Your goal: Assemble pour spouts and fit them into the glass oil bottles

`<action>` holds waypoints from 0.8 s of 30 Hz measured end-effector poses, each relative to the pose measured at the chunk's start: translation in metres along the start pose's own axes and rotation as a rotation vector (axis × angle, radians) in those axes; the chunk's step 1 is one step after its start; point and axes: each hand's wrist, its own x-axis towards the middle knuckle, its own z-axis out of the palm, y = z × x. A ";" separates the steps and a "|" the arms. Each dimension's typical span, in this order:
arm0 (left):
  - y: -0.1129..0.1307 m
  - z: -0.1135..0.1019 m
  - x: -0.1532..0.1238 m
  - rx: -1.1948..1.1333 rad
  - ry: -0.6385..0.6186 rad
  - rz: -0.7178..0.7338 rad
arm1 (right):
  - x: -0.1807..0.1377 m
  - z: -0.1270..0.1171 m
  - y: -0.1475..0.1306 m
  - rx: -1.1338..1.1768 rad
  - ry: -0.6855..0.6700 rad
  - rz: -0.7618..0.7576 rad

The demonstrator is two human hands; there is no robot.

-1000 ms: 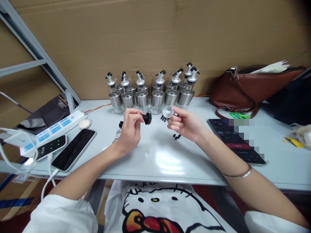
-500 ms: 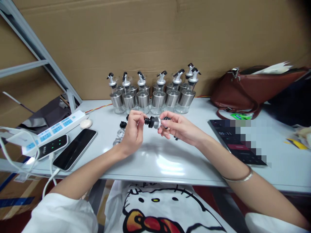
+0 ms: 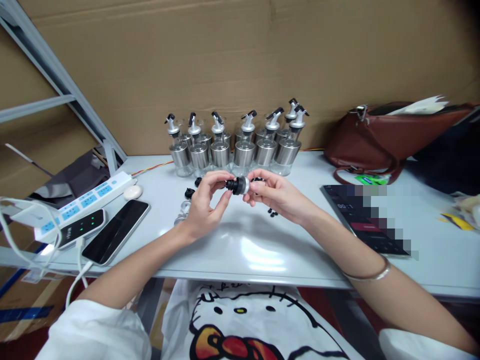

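Both my hands meet above the white table [image 3: 247,250], holding one small spout assembly between them. My left hand [image 3: 204,205] pinches its black stopper [image 3: 232,185] with thumb and fingertips. My right hand [image 3: 275,195] grips the silver cap [image 3: 243,185] that the stopper sits in. Just behind them stand several steel-and-glass oil bottles [image 3: 243,150] with black-tipped pourers. A few loose black parts [image 3: 190,192] lie by my left hand, and small black pieces [image 3: 272,213] lie under my right.
At the left lie a white power strip [image 3: 86,197], a power bank [image 3: 77,227] and a dark phone [image 3: 116,231] with white cables. A tablet [image 3: 360,220] lies at the right, a brown leather bag [image 3: 390,135] behind it. Cardboard covers the back wall.
The black stopper in my left hand and the silver cap in my right were apart a second ago. My hands came together and the stopper now sits pushed into the cap.
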 end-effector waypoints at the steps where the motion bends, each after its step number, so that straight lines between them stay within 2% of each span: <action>1: 0.000 -0.001 0.000 0.019 0.004 -0.011 | 0.000 0.000 0.000 -0.014 0.009 -0.008; 10: -0.005 -0.003 0.003 0.077 0.005 -0.169 | 0.001 -0.001 0.003 -0.178 0.071 -0.131; 15: -0.003 -0.004 0.006 -0.046 0.043 -0.229 | 0.002 0.000 0.004 -0.276 0.125 -0.180; 20: -0.005 -0.003 0.005 -0.140 0.064 -0.302 | 0.005 0.000 0.006 -0.277 0.109 -0.224; 24: -0.008 -0.001 0.003 -0.165 0.057 -0.280 | 0.005 0.001 0.008 -0.265 0.067 -0.227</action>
